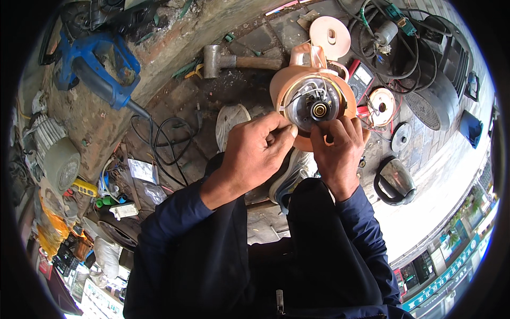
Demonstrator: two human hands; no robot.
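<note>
A peach-coloured electric kettle [277, 87] lies with its open underside facing me. Inside show white wires [317, 85], a metal plate and a round brass-ringed connector [319, 110]. My left hand [255, 154] is closed at the near left rim, thumb and forefinger pinched together; whatever is between them is hidden. On the near right, my right hand [338, 154] has its fingers curled over the rim, the fingertips just below the connector. The peach round base cover [330, 37] lies beyond the handle. A shoe [289, 178] shows below the kettle.
A wooden-handled hammer [212, 61] lies beyond my left hand. To the right are a red multimeter [361, 77], a peach power base [381, 106], tangled cables and a steel kettle [397, 181]. A blue power tool [98, 69] lies far left, above cluttered parts.
</note>
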